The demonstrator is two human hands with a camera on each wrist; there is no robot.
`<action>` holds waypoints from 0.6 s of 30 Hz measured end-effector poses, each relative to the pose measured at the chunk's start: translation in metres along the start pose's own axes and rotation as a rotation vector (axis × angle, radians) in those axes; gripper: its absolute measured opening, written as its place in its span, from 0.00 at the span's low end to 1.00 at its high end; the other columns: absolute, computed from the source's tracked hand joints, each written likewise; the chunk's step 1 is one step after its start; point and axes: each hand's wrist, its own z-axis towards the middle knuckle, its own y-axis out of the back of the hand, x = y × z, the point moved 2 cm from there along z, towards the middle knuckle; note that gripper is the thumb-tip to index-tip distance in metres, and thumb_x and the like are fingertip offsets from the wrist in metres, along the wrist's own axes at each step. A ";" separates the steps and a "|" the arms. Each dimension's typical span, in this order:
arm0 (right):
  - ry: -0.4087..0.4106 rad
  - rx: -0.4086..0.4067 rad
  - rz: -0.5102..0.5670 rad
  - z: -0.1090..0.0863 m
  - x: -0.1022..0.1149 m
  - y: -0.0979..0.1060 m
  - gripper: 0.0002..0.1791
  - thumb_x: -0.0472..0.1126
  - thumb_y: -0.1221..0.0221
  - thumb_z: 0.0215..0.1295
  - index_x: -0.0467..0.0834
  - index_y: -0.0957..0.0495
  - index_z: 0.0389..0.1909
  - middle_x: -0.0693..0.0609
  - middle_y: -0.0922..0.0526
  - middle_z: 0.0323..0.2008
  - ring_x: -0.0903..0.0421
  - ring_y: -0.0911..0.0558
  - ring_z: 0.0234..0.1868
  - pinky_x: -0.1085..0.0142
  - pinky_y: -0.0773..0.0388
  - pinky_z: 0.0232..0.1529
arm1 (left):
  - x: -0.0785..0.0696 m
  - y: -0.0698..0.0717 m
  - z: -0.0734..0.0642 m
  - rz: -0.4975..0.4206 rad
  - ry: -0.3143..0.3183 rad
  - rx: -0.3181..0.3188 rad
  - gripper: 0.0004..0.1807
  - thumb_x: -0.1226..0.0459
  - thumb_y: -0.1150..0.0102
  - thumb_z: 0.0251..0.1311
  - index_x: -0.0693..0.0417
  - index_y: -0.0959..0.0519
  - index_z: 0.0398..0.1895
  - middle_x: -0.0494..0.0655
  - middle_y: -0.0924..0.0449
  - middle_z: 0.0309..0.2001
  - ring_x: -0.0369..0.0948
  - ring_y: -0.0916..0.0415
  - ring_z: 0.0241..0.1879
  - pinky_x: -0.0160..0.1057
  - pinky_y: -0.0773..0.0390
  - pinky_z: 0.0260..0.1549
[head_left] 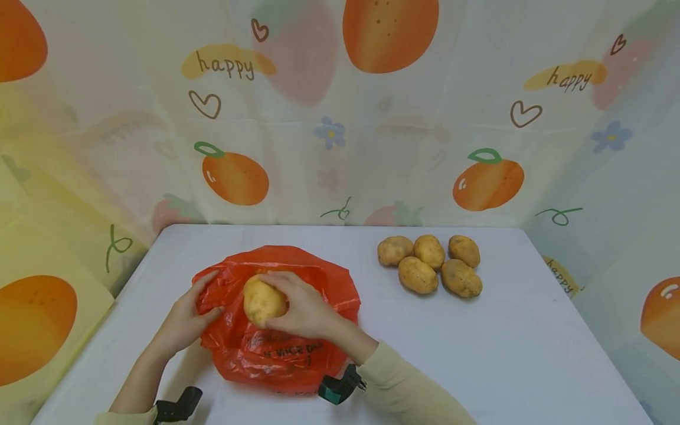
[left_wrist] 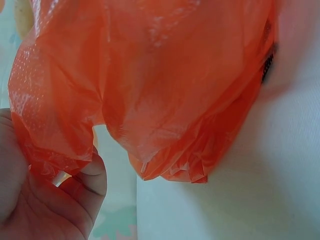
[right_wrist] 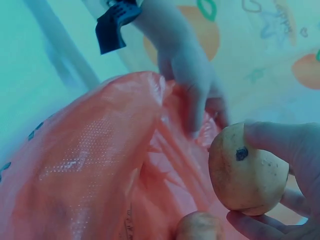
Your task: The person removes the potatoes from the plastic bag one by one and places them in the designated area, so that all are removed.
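A crinkled red plastic bag [head_left: 244, 360] stands on the table, its mouth gaping upward. My left hand [head_left: 183, 321] grips the bag's left rim; in the left wrist view its fingers [left_wrist: 92, 182] curl round the red film. Over the mouth, my right hand [head_left: 305, 307] holds a potato [head_left: 260, 302] between thumb and fingers. That potato [right_wrist: 245, 175] shows a dark spot in the right wrist view. Lower down inside the bag, part of another potato [right_wrist: 200, 227] is visible. The folds hide the rest of the contents.
Several potatoes [head_left: 418, 275] lie grouped at the back right of the white table [head_left: 478, 354]. A fruit-printed cloth [head_left: 372, 165] hangs behind and at both sides. Each wrist carries a small black device [head_left: 340, 385].
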 end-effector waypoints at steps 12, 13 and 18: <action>0.082 -0.049 0.090 -0.021 0.012 0.028 0.43 0.49 0.33 0.50 0.63 0.43 0.66 0.61 0.40 0.65 0.61 0.32 0.58 0.68 0.25 0.48 | 0.000 0.001 0.000 -0.021 0.021 0.009 0.41 0.65 0.41 0.57 0.43 0.51 0.71 0.63 0.38 0.61 0.54 0.28 0.49 0.41 0.18 0.33; 0.085 -0.053 0.109 -0.022 0.012 0.030 0.43 0.48 0.33 0.50 0.63 0.43 0.66 0.62 0.41 0.65 0.61 0.32 0.57 0.69 0.24 0.47 | 0.000 0.001 -0.001 -0.025 0.023 0.010 0.41 0.65 0.41 0.57 0.42 0.51 0.71 0.63 0.38 0.61 0.54 0.28 0.48 0.41 0.18 0.33; 0.083 -0.108 0.133 -0.030 0.008 0.039 0.42 0.48 0.33 0.51 0.62 0.43 0.67 0.62 0.42 0.66 0.60 0.33 0.59 0.66 0.24 0.49 | -0.001 0.002 -0.002 -0.036 0.021 0.013 0.41 0.65 0.41 0.57 0.42 0.51 0.71 0.63 0.38 0.60 0.55 0.29 0.49 0.41 0.18 0.34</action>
